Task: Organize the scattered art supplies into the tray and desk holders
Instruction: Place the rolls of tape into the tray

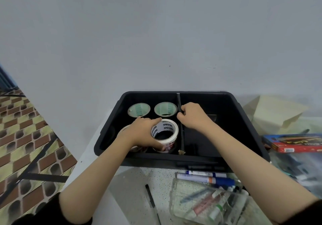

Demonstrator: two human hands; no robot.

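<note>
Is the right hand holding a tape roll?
No, the right hand grips the divider in the tray; the left hand holds the white tape roll.

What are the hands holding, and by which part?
Left hand: white tape roll, by its outer side. Right hand: black divider, by its top edge.

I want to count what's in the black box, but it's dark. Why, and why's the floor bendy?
Head view: the black plastic tray swallows the soft light, so its right half shows little, while the white printed tape roll stands out; same view, the wide lens bends the brick-patterned floor at the left edge, and the clear marker pouch looks smeared.
</note>
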